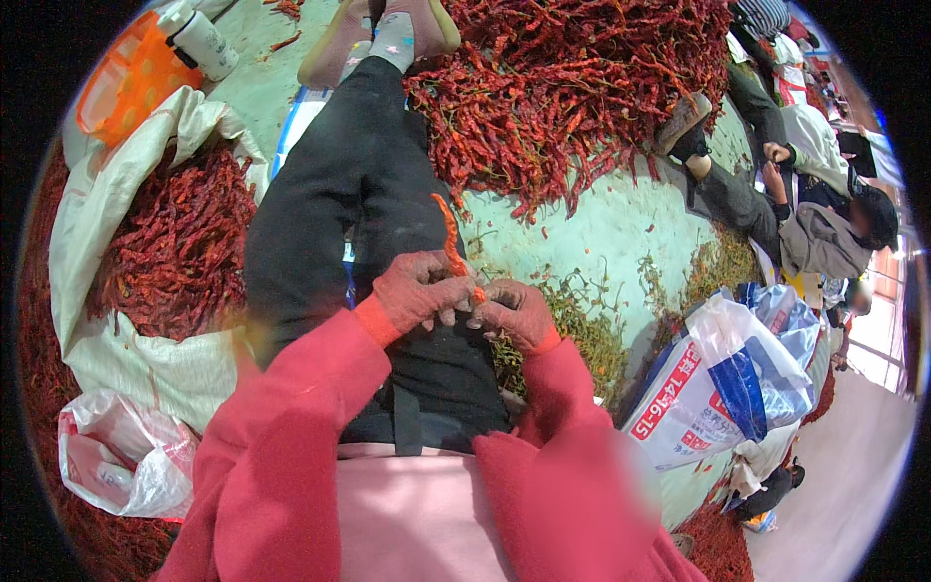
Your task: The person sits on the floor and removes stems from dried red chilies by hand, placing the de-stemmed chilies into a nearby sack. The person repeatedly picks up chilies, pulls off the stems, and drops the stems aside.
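My left hand, in a dusty reddish glove with the fingertips bare, grips a dried red chili pepper above my black trousers. The pepper points up and away from me, slightly curved. At its lower end, the thumb and fingers of my right hand are closed on it, in a similar glove. Whether a stem lies between those fingers cannot be told. A large heap of dried red chilies lies beyond my right leg. Beside my right hand is a pile of greenish chili stems.
At left an open white woven sack holds dried chilies, with a clear plastic bag below it. A white bottle and an orange bag are at upper left. Printed fertilizer sacks lie right; a seated person is beyond.
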### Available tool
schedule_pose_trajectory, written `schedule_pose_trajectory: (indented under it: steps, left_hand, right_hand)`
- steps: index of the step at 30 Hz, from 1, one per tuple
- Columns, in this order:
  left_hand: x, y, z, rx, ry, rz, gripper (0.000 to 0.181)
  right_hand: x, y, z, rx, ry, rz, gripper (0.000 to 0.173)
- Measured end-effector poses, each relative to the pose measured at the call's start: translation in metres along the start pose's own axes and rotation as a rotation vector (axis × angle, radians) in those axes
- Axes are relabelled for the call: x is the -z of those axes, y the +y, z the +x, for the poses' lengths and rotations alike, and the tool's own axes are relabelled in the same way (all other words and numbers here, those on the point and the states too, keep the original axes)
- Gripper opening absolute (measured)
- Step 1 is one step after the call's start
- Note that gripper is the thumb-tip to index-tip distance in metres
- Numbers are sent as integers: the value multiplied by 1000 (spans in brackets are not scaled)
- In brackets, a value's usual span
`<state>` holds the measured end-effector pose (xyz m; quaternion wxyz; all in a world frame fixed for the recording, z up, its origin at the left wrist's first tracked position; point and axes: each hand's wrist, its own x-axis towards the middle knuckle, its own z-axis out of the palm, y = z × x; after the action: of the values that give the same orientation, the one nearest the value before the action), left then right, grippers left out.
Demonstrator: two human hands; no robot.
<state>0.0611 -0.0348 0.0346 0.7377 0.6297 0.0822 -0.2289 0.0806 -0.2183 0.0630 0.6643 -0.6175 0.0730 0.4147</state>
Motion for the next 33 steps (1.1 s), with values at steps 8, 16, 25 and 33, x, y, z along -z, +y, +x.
schedule_pose_trajectory:
  steps: [8, 16, 25, 33]
  left_hand:
    - [-35, -21, -11, -662, -165, 623, 21]
    - [-3, 23, -5, 87, -308, -404, 30]
    - [-5, 1, -1, 94, -323, -538, 30]
    - [-10, -9, -5, 45, -182, -454, 26]
  right_hand:
    - [0, 12, 26, 97, 258, -127, 23]
    - [57, -66, 114, 508, 361, -385, 40]
    - [129, 27, 146, 620, 252, 146, 31]
    - [75, 9, 27, 373, 591, -626, 26]
